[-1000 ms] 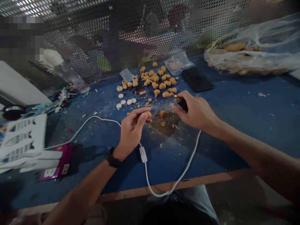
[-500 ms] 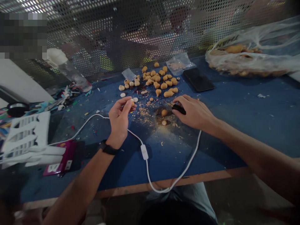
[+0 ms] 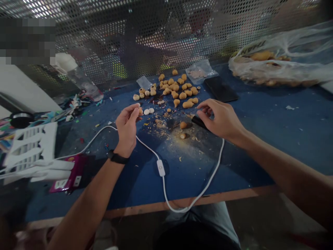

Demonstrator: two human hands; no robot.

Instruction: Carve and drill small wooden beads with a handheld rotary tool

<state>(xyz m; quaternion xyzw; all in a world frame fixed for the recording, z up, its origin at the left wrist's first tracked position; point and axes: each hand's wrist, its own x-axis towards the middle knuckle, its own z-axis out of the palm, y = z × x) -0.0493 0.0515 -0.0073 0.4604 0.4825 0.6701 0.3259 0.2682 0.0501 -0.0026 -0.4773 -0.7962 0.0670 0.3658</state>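
The grip of the left hand (image 3: pixel 126 125), at nine o'clock in the head view, is closed on a small tan piece (image 3: pixel 141 111), pinched between thumb and fingertips. The right hand (image 3: pixel 225 119), at three o'clock, has a loose grip: thumb and fingers stand apart with nothing seen between them. The tool (image 3: pixel 199 122) lies on the desk (image 3: pixel 252 147) just by those fingertips; whether they touch it I cannot tell. Its tip points toward ten o'clock, so the right fingers do best well back on the black handle.

The piece probably calls for a light, steady pinch, as a hard squeeze could crack it or flick it away. Two white discs (image 3: pixel 146 111) lie just beside it at three o'clock; slow fingers should avoid nudging them. The cord (image 3: pixel 220 154) loops through six o'clock and passes by both hands, so wrists are best kept clear of it.
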